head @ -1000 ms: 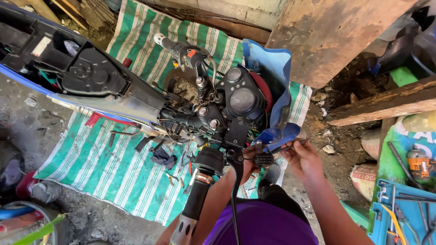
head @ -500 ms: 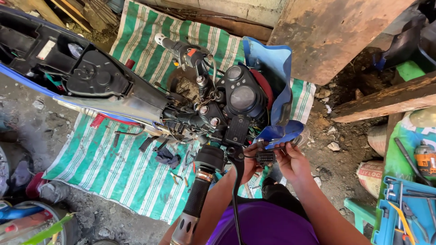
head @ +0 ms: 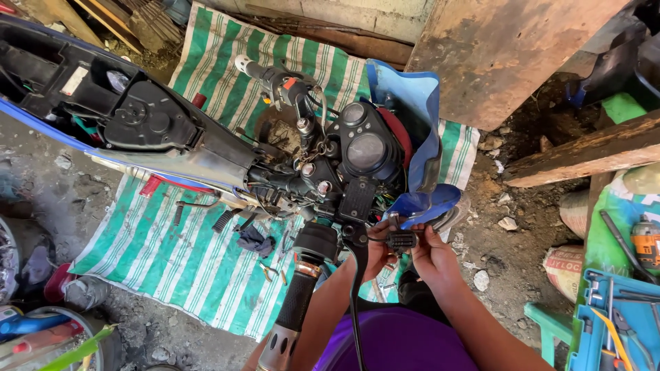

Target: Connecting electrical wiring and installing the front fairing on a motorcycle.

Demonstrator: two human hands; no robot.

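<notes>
A stripped motorcycle lies across a green-and-white striped tarp, its handlebar grip pointing toward me. A small black switch housing with wires sits just under the blue front cowl. My left hand grips the housing from the left, behind the brake lever. My right hand pinches it from the right. The black instrument cluster is just above both hands.
Small tools and a dark rag lie on the tarp. A blue toolbox and an orange drill sit at right. Wooden planks and a rusty board stand behind. Buckets crowd the lower left.
The view has shifted slightly. Both hands stay at the switch housing under the cowl, drawn a little closer together.
</notes>
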